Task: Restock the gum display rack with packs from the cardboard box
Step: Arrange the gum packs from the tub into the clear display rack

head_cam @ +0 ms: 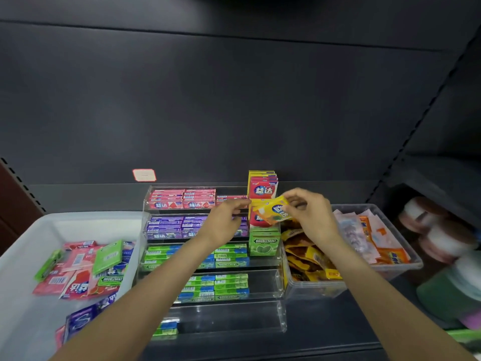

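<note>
On the dark shelf, centre: a clear acrylic tiered gum display rack (279,259), its steps stocked from the top down with pink, purple and green-and-blue stick packs; the lowest step is nearly bare.

Right-hand column of the rack: a stack of upright red-and-yellow carton packs (263,187) above a green Doublemint carton (264,243).

Item in hand: a small yellow-and-orange flat gum pack (272,210), pinched at its right end between thumb and fingertips of the right hand (311,214). The pack is held just in front of the right-hand column, tilted, its long axis running left to right, its free end pointing toward the rack.

Left hand (225,220): held over the purple step, fingers loosely extended toward the pack's free end; whether contact is made cannot be told, and nothing is gripped.

Judgement: the right hand is the nearer and carries the load; the slot wanted lies just behind and left of the pack.

Supply: a white plastic bin (23,256) at left holds loose mixed packs; no cardboard box is seen.

Adjacent: a clear plastic tub (413,259) of snack sachets at right.
</note>
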Tool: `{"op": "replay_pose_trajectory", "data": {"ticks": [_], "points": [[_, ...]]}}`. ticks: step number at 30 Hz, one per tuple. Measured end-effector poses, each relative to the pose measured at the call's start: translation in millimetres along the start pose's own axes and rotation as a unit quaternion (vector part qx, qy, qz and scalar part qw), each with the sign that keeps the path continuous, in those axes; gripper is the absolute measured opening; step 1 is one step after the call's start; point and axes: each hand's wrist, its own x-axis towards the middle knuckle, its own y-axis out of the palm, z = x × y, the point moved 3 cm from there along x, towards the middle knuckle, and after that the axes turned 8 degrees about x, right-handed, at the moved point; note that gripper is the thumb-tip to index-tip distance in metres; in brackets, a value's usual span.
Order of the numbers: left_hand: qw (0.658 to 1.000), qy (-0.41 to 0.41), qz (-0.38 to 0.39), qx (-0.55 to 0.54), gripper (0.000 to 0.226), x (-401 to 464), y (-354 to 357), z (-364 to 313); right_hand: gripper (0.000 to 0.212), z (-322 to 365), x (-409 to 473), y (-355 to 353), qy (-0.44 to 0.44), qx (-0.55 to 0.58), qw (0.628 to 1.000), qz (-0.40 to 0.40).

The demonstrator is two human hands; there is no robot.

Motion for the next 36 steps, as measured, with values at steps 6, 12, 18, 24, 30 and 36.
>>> {"op": "replay_pose_trajectory", "data": {"ticks": [6, 12, 18, 24, 30, 36], "points": [[0.996, 0.038, 0.032, 0.073, 0.057, 2, 6, -4, 0.029, 5, 1, 18, -0.129, -0.195, 0.971, 0.044], [0.997, 0.025, 0.047, 0.053, 0.056, 4, 5, -3, 0.037, 7, -4, 45, -0.229, -0.271, 0.933, 0.056], [0.998, 0.008, 0.055, 0.021, 0.055, 0, 5, -1, 0.032, 6, -5, 46, -0.254, -0.276, 0.926, 0.047], [0.998, 0.011, 0.057, 0.017, 0.055, -1, 4, -1, 0.032, 0, -6, 48, -0.198, -0.265, 0.942, 0.053], [0.999, 0.005, 0.054, 0.007, 0.054, -2, 8, -3, 0.019, -14, -7, 32, -0.083, -0.213, 0.973, 0.037], [0.999, 0.017, 0.019, 0.040, 0.048, -7, 0, -8, 0.025, 4, -13, 46, -0.080, -0.284, 0.955, 0.012]]}}
